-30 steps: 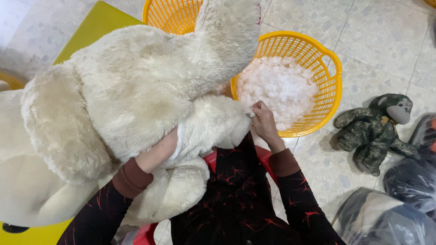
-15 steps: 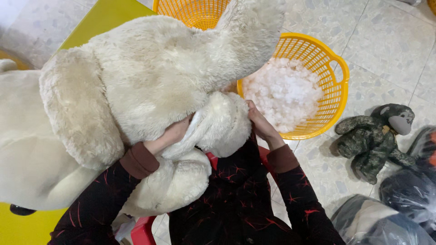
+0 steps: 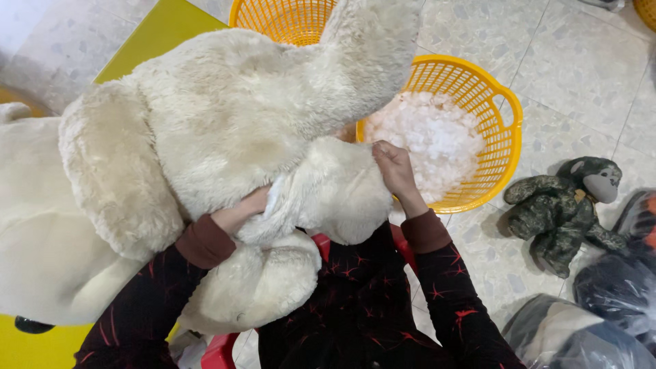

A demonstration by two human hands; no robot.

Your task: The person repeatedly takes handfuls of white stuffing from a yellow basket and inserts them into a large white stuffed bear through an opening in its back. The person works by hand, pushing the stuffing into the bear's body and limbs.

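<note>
A very large cream plush toy (image 3: 205,150) lies across my lap and fills the left half of the view. My left hand (image 3: 242,212) is pushed into an opening in its fur, fingers hidden inside. My right hand (image 3: 395,167) grips the plush fabric at the edge of a rounded limb, just in front of a yellow plastic basket (image 3: 502,147) filled with white stuffing (image 3: 434,137).
A second yellow basket (image 3: 273,17) stands behind the plush toy. A dark camouflage monkey toy (image 3: 564,205) lies on the tiled floor at the right, beside dark plastic bags (image 3: 615,287). A yellow mat (image 3: 157,34) lies at the left. A red stool edge (image 3: 222,352) shows below.
The plush toy has shifted slightly right and up in my lap. My right hand has moved from the limb's tip to grip its edge nearer the basket.
</note>
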